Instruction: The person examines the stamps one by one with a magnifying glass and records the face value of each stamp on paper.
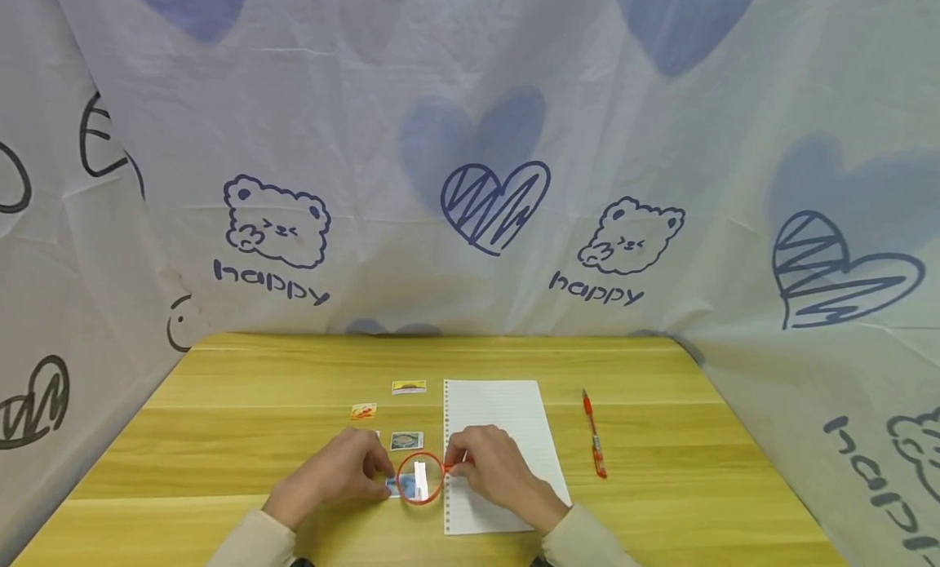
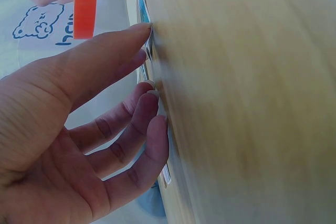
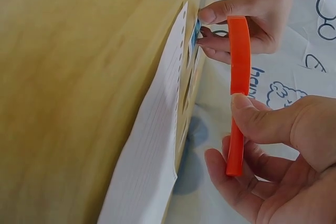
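Note:
My right hand point(image 1: 490, 469) holds a red-rimmed magnifying glass point(image 3: 240, 56) by its handle, thumb on one side and fingers on the other. The round lens is over a blue stamp point(image 1: 392, 487) on the table, and a bright white strip shows through it. At the stamp's left edge, the thumb and a finger of my left hand point(image 1: 341, 473) pinch it; the other fingers curl loosely in the left wrist view. Just beyond lies a dark greenish stamp point(image 1: 407, 441). Lined paper point(image 1: 507, 436) with a punched edge lies partly beneath my right hand.
Farther back on the wooden table point(image 1: 242, 412) lie a yellow stamp point(image 1: 408, 387) and an orange-yellow stamp point(image 1: 363, 411). A red pen point(image 1: 594, 436) lies right of the paper. Printed white cloth point(image 1: 382, 249) hangs behind and along both sides of the table.

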